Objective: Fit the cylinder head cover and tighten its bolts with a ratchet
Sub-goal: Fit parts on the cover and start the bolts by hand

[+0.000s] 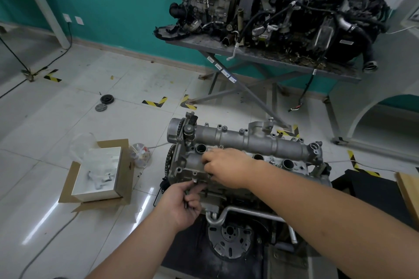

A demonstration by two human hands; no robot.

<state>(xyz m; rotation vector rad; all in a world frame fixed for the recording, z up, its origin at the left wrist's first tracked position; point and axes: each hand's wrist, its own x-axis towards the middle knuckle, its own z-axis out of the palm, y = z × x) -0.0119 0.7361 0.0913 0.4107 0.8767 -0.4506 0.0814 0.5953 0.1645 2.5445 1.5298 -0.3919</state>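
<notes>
On a grey stand by the teal wall [127, 7] sits a large dirty engine [294, 4]. Nearer, low over the tiled floor [68, 115], the cylinder head cover [256, 140] lies on top of its engine. The right hand [224, 169] rests on the cover with fingers bent down; what they pinch I cannot tell. The left hand [181, 205] holds several dark bolts [186, 197] at the cover's near edge. An open cardboard box [99, 172] stands on the left.
</notes>
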